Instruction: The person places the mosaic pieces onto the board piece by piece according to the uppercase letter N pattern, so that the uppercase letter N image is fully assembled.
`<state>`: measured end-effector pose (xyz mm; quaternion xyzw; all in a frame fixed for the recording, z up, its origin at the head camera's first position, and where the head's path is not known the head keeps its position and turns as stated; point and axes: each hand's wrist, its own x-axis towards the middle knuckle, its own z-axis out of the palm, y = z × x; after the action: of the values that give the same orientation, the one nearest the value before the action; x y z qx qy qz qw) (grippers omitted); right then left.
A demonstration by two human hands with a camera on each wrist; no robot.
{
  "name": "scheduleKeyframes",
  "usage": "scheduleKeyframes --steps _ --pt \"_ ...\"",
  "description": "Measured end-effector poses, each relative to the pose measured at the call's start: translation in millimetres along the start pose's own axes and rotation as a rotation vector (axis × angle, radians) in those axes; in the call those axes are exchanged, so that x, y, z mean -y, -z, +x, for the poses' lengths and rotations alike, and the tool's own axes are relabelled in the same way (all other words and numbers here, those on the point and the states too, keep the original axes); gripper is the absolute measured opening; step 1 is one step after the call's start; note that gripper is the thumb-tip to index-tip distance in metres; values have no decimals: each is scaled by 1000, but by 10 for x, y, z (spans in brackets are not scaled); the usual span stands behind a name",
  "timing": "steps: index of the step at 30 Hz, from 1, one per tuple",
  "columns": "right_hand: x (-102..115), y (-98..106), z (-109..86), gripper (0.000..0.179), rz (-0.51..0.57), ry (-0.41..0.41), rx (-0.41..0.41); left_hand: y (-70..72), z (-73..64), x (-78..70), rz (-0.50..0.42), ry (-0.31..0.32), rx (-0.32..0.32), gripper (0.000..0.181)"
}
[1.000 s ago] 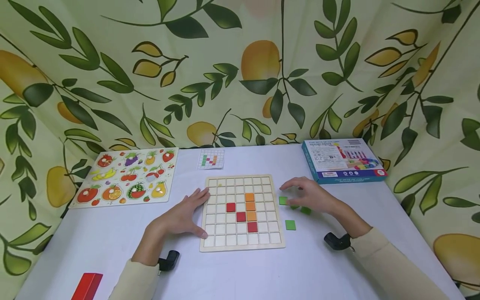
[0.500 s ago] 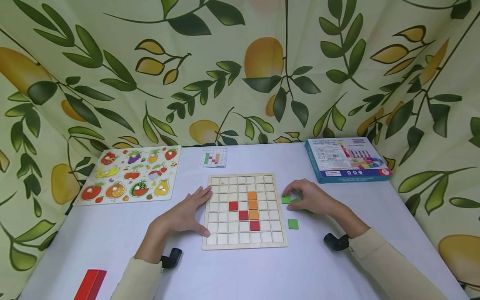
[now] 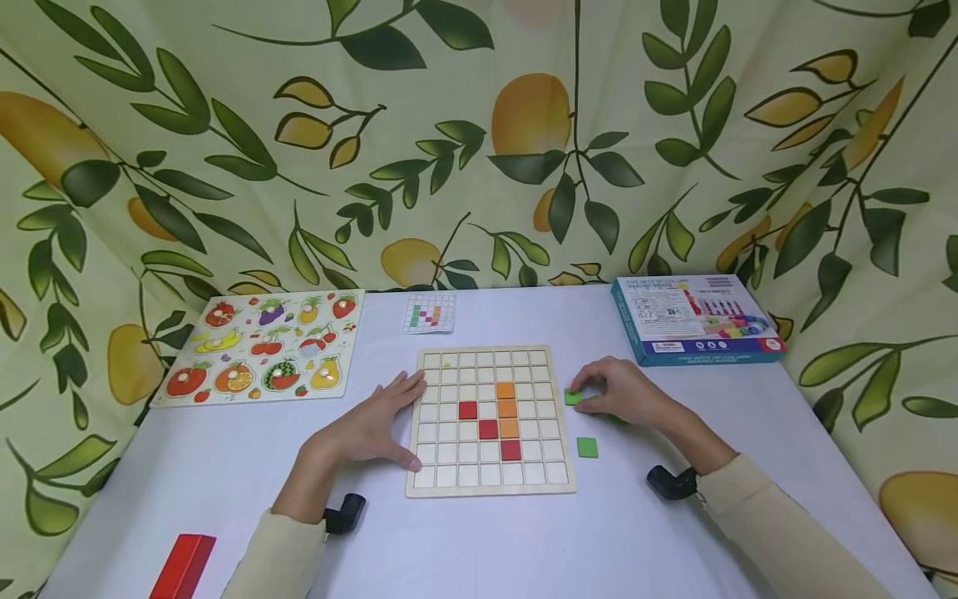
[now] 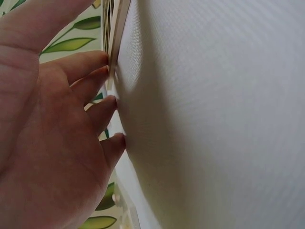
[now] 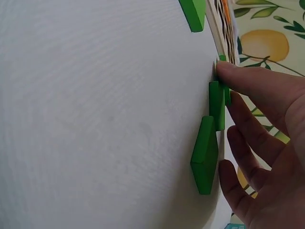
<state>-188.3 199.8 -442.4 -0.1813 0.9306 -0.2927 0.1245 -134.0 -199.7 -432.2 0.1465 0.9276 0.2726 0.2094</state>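
A square wooden grid board (image 3: 490, 492) lies on the white table in the head view, holding three red tiles (image 3: 488, 429) and three orange tiles (image 3: 506, 408) in its cells. My left hand (image 3: 367, 428) rests against the board's left edge, fingers spread and thumb near its lower corner. Right of the board, the thumb and index finger of my right hand (image 3: 624, 391) pinch a green tile (image 3: 573, 398) at its edges. Other green tiles (image 5: 205, 155) lie under and beside that hand, partly hidden in the head view. Nearer to me lies a separate green tile (image 3: 587, 448).
A small card with a coloured grid pattern (image 3: 428, 314) lies behind the board. At the back left is a fruit puzzle board (image 3: 247, 403); a flat teal-edged box (image 3: 699, 320) sits back right. A red block (image 3: 182, 567) is at the front left.
My right thumb and index finger have closed in on the green tile nearest the board. The left hand stays at the board's edge. The head view has shifted slightly.
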Motion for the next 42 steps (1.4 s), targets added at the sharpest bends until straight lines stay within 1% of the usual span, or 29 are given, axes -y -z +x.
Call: scheduleKeyframes --steps 6,12,19,23,30,34,37,42 --pt "16 65 2 18 21 11 -23 2 9 -13 -3 3 -1 120" --pt "65 119 26 16 107 43 -43 4 11 -14 0 4 0 120" --pt "165 36 111 14 161 86 -79 -2 -10 4 -7 -3 7 120" --pt "254 -25 185 15 212 95 -54 -2 -5 2 -8 0 8 120" --pt "500 -166 344 16 247 114 -2 13 1 -6 -4 5 9 120" --pt "663 -265 435 15 256 191 32 21 1 -11 -7 10 14 120" --pt "781 -326 495 14 236 247 58 23 5 -6 -9 9 14 120" --pt "950 -387 587 14 225 279 97 24 15 6 -11 12 26 119"
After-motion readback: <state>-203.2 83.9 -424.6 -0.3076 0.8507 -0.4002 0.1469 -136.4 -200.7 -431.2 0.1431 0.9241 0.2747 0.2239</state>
